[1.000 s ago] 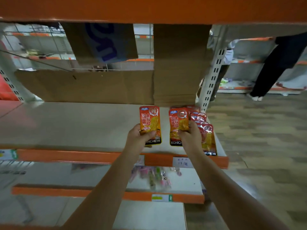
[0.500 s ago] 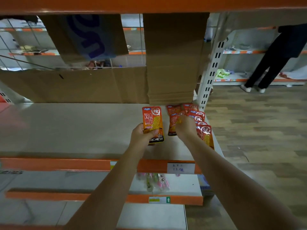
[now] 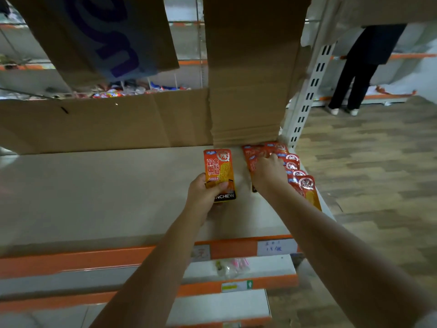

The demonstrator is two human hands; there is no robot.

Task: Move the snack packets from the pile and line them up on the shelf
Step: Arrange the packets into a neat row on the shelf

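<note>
My left hand (image 3: 205, 192) grips an orange-red snack packet (image 3: 218, 170) by its lower end, holding it face up over the beige shelf (image 3: 94, 197). To its right, my right hand (image 3: 268, 172) lies on another packet (image 3: 251, 159) near the back of the shelf, fingers bent over it. Along the shelf's right edge runs a row of overlapping packets (image 3: 300, 178) of the same kind, partly hidden by my right hand and forearm.
Brown cardboard (image 3: 106, 121) lines the back of the shelf, and a hanging cardboard sheet (image 3: 248, 91) drops just behind the packets. A white slotted upright (image 3: 307, 95) stands at the right. A person (image 3: 361, 67) stands in the aisle beyond. Small packets (image 3: 233, 266) lie on the lower shelf.
My right hand carried its packet back towards the cardboard and lowered it beside the row. My left hand kept hold of its packet. The camera tilted downwards.
</note>
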